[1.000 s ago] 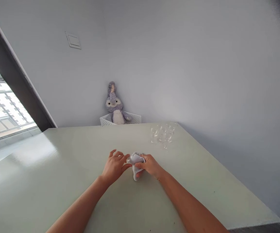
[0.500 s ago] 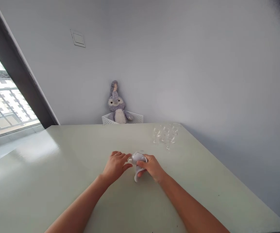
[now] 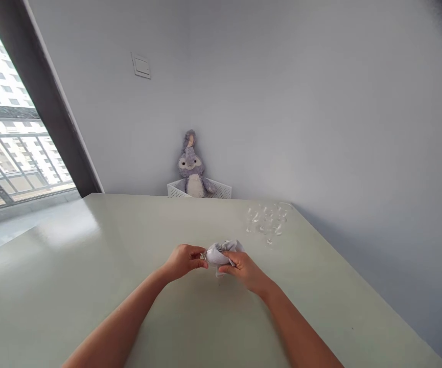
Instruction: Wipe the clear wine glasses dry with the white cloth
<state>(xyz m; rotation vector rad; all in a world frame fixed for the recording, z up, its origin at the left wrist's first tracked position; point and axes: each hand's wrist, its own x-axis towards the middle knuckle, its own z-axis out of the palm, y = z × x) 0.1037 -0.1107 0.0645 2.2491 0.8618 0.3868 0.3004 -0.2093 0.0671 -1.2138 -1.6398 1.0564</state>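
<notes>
Over the pale counter (image 3: 198, 322), my left hand (image 3: 183, 261) pinches the narrow end of a glass (image 3: 213, 256), probably light, slick, fragile and safest held there, while my right hand (image 3: 247, 269) grips the soft cloth (image 3: 235, 246).

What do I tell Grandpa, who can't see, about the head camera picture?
The left hand grips a glass by one end while the right hand holds whitish cloth to it, above a pale table. Clear stemmed glasses stand beyond; farther back, a plush animal sits in a white basket.
</notes>
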